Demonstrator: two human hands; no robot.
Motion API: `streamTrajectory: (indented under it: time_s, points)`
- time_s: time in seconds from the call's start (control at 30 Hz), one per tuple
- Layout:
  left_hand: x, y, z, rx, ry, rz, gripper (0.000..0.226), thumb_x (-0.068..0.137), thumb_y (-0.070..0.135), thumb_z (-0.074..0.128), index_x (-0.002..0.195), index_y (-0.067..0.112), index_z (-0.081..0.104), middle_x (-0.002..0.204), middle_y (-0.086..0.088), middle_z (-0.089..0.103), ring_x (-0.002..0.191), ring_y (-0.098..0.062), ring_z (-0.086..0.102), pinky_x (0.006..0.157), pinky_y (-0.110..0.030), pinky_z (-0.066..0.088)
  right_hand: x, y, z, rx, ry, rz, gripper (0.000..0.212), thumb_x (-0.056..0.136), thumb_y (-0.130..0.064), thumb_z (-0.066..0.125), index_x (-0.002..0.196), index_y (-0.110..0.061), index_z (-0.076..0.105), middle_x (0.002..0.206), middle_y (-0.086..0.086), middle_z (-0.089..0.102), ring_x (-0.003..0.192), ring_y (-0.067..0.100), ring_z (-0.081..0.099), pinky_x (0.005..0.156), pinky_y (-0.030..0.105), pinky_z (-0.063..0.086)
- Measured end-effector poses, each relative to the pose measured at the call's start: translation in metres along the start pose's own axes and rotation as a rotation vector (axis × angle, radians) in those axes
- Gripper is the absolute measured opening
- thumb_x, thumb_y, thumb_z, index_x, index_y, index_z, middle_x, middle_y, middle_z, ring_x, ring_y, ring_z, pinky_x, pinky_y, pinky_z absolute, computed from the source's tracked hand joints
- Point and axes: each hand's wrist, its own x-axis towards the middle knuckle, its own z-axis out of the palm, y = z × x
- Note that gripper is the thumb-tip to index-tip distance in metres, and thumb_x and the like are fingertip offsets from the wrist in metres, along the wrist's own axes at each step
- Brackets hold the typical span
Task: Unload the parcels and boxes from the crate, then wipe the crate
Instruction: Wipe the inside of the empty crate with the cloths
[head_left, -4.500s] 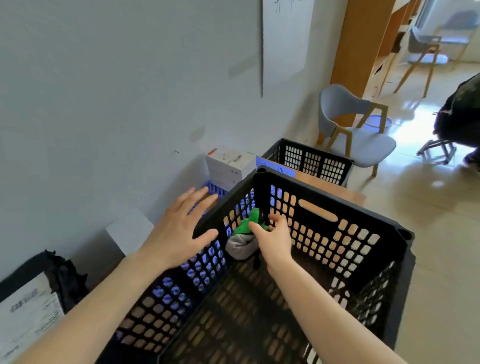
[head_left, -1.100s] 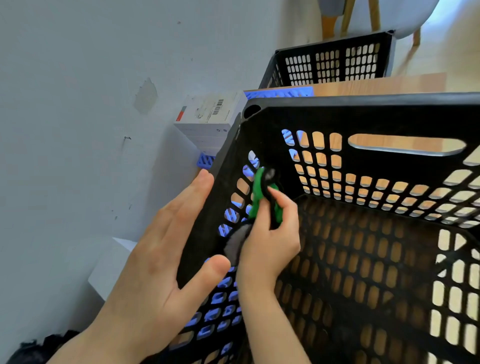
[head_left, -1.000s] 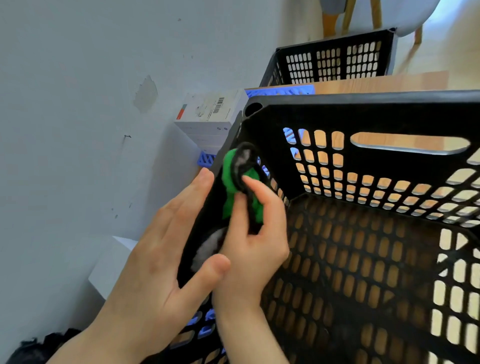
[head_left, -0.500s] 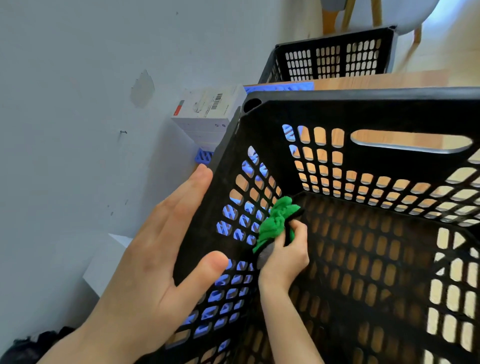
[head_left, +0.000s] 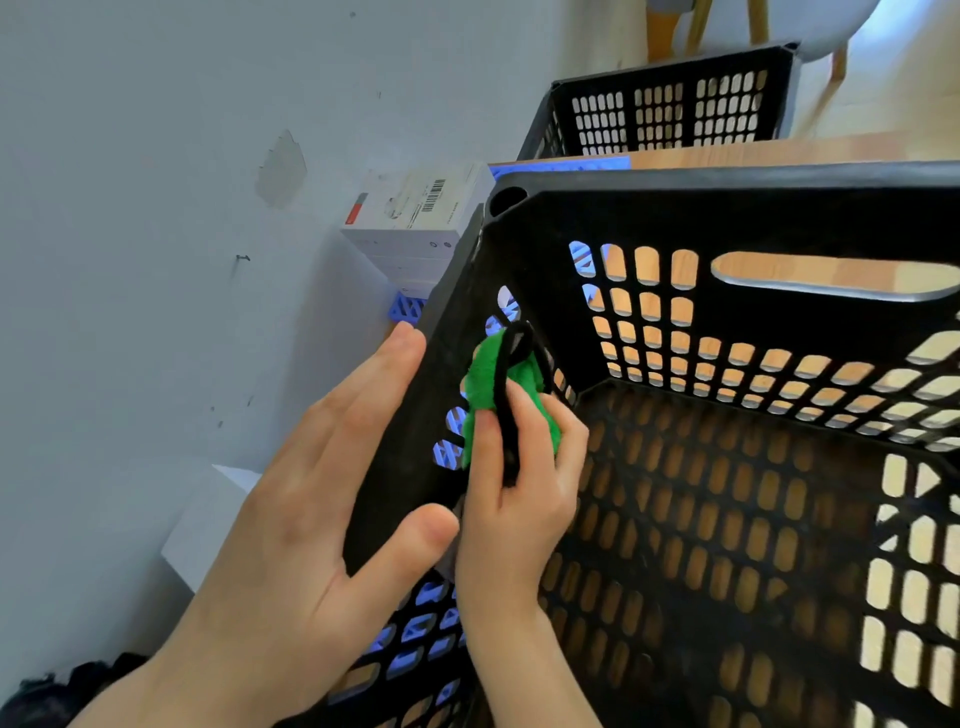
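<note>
A person's right hand (head_left: 519, 499), fingers curled round a green cloth (head_left: 483, 384), presses it to the inside of a black crate's (head_left: 727, 213) left wall near the far corner. The left hand (head_left: 311, 519) clasps that wall, fingers outside, thumb inside.

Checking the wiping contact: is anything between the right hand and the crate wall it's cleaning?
Only the green cloth, which the right hand presses on the inside wall of the crate. The left hand holds that wall's rim. Nothing else visible.
</note>
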Motion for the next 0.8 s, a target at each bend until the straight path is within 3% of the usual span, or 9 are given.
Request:
streamTrajectory:
  time_s: [0.13, 0.27, 0.4, 0.57, 0.67, 0.8]
  points:
    - [0.0, -0.002, 0.001, 0.008, -0.016, 0.022, 0.071, 0.092, 0.062, 0.038, 0.154, 0.031, 0.022, 0.156, 0.015, 0.033, 0.142, -0.009, 0.035, 0.109, -0.03, 0.032, -0.002, -0.013, -0.005, 0.067, 0.041, -0.007, 0.02, 0.09, -0.009, 0.06, 0.108, -0.005, 0.068, 0.102, 0.007, 0.059, 0.099, 0.016, 0.06, 0.084, 0.027, 0.051]
    - [0.002, -0.002, 0.001, 0.032, -0.01, 0.052, 0.071, 0.094, 0.061, 0.036, 0.154, 0.025, 0.024, 0.157, 0.014, 0.031, 0.143, -0.007, 0.033, 0.112, -0.019, 0.027, -0.015, -0.039, -0.003, 0.145, 0.033, -0.073, 0.016, 0.087, -0.005, 0.066, 0.103, -0.004, 0.071, 0.098, 0.01, 0.06, 0.095, 0.021, 0.062, 0.081, 0.034, 0.051]
    - [0.0, -0.003, 0.001, 0.002, -0.014, 0.011, 0.072, 0.092, 0.056, 0.042, 0.154, 0.025, 0.024, 0.156, 0.016, 0.031, 0.143, -0.006, 0.032, 0.112, -0.02, 0.027, -0.012, -0.007, -0.005, 0.0, 0.024, -0.133, 0.016, 0.088, -0.003, 0.064, 0.103, -0.003, 0.07, 0.1, 0.011, 0.058, 0.096, 0.02, 0.06, 0.086, 0.029, 0.05]
    - [0.0, -0.003, 0.0, 0.033, -0.008, 0.006, 0.073, 0.088, 0.05, 0.045, 0.154, 0.029, 0.023, 0.154, 0.016, 0.035, 0.141, -0.007, 0.036, 0.11, -0.019, 0.03, -0.02, 0.077, -0.019, -0.261, 0.027, 0.109, 0.019, 0.086, -0.003, 0.064, 0.105, -0.006, 0.068, 0.1, 0.006, 0.057, 0.092, 0.012, 0.057, 0.088, 0.013, 0.044]
    - [0.001, -0.003, 0.001, 0.034, -0.006, 0.016, 0.073, 0.088, 0.049, 0.046, 0.154, 0.028, 0.024, 0.155, 0.016, 0.034, 0.142, -0.007, 0.034, 0.111, -0.019, 0.027, -0.024, 0.096, -0.021, -0.344, 0.04, 0.264, 0.021, 0.084, 0.0, 0.066, 0.104, -0.008, 0.068, 0.1, 0.002, 0.058, 0.092, 0.009, 0.055, 0.085, 0.025, 0.049]
    - [0.0, -0.003, 0.001, 0.053, -0.004, 0.019, 0.073, 0.088, 0.05, 0.046, 0.154, 0.03, 0.023, 0.155, 0.017, 0.033, 0.142, -0.005, 0.033, 0.111, -0.016, 0.027, -0.019, 0.061, -0.014, -0.193, 0.146, 0.413, 0.013, 0.089, -0.012, 0.064, 0.102, -0.014, 0.068, 0.096, -0.003, 0.062, 0.094, 0.013, 0.061, 0.079, 0.0, 0.037]
